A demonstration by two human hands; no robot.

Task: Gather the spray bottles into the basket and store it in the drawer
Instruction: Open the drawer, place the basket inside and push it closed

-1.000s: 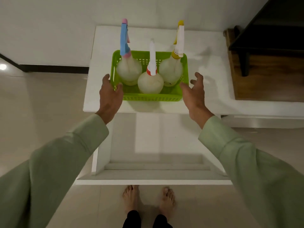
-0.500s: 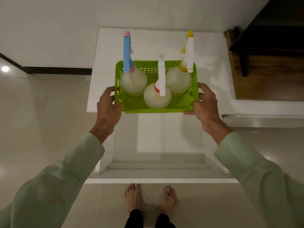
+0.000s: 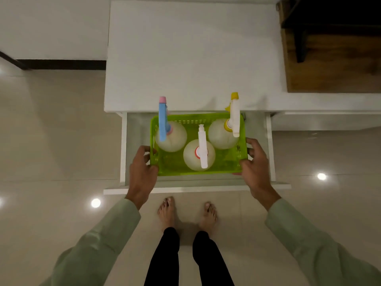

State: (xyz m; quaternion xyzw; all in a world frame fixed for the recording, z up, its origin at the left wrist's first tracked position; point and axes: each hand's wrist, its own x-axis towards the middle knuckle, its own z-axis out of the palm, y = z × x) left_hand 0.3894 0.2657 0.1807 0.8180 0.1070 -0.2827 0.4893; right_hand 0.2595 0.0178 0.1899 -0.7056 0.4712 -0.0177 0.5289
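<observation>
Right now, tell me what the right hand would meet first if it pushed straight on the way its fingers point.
The right hand already grips the green basket. Pushed on, it would probably meet the open drawer's back, under the white cabinet top; depth is unclear.

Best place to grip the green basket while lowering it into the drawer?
Hold the green basket by its two short end walls, left hand and right hand coming from either side. The three spray heads stand tall above the rim, which rules out a top grip.

Perforated green plastic basket (image 3: 241, 159); translucent, seemingly plastic bottles (image 3: 192, 155); matt white drawer (image 3: 123, 149); glossy floor tiles (image 3: 61, 162); soft cloth sleeves (image 3: 92, 244).
</observation>
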